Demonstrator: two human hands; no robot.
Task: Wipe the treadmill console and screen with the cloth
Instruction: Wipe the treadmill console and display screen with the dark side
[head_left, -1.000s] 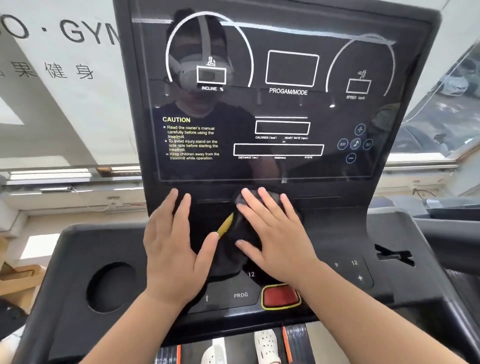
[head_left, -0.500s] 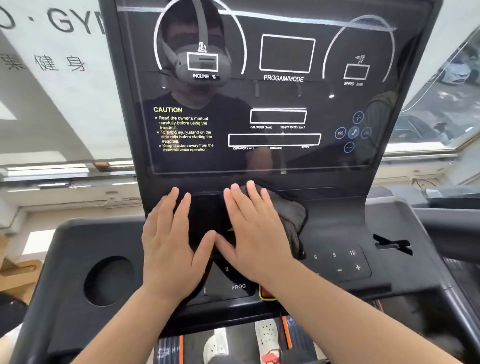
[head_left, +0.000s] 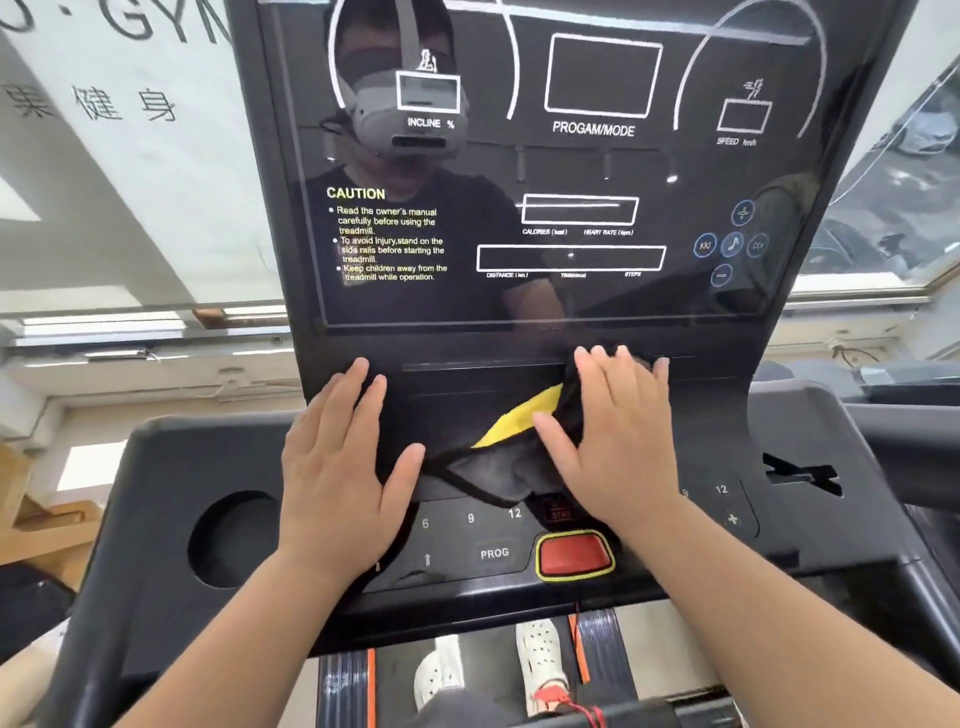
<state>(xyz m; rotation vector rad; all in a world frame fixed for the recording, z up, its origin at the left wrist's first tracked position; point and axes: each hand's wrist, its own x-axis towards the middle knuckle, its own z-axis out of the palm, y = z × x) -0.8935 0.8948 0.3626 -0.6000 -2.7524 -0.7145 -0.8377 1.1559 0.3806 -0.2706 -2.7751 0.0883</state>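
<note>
A black treadmill console (head_left: 171, 467) fills the view, its glossy screen (head_left: 571, 171) rising at the back. A dark grey cloth (head_left: 493, 473) with a yellow fold lies on the sloped panel just below the screen. My right hand (head_left: 618, 436) presses flat on the cloth's right part, fingers spread. My left hand (head_left: 343, 467) rests flat on the bare panel to the left, its thumb touching the cloth's edge, holding nothing.
A red stop button (head_left: 574, 553) with a yellow rim and printed keys sit near the console's front edge. A round cup hole (head_left: 228, 540) is at the left, a slot (head_left: 802, 475) at the right. White shoes (head_left: 540, 654) stand on the belt below.
My right hand has slid the cloth to the right along the panel, uncovering the yellow fold and the red button. The left hand has stayed in place.
</note>
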